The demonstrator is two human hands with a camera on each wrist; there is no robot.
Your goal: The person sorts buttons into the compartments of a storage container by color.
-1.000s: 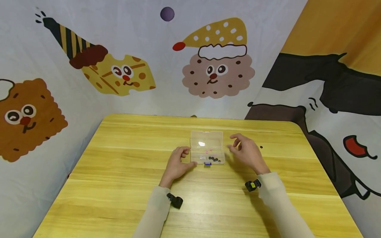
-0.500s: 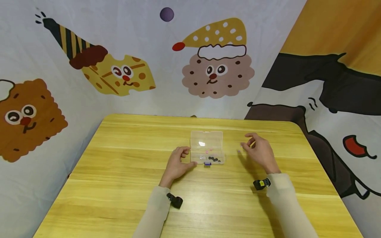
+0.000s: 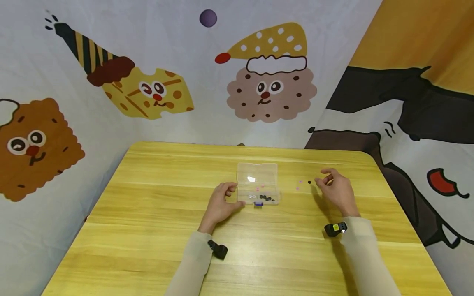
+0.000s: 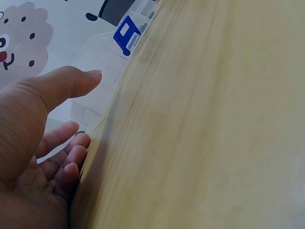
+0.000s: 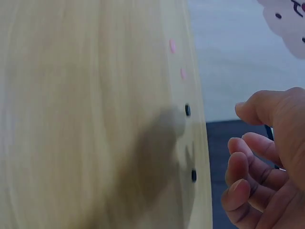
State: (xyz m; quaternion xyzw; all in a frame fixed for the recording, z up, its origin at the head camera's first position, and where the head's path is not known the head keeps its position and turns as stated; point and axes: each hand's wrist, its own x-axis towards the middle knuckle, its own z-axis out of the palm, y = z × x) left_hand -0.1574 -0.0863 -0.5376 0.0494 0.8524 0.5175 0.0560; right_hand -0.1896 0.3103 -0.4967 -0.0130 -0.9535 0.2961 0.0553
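Observation:
A clear plastic box (image 3: 264, 172) lies with its lid open near the middle of the table. Pink, black and clear little discs sit inside it, and a blue clasp (image 3: 258, 203) is at its front. My left hand (image 3: 218, 207) rests at the box's left side, fingertips by the edge and thumb at the front corner, fingers relaxed. Above the table to the right hovers my right hand (image 3: 338, 192), fingers loosely bent around nothing visible. Left of it lie a black disc (image 3: 309, 182) and two pink discs (image 3: 298, 188). The right wrist view shows another black disc (image 5: 194, 175), hidden in the head view.
The wooden table (image 3: 148, 246) reaches back to a cloth wall (image 3: 166, 131) printed with cartoon food. A small camera is strapped to each wrist.
My right hand has moved right, away from the box, uncovering the two pink discs and a black one. A black disc seen earlier at the right is now behind it. The left hand stays put.

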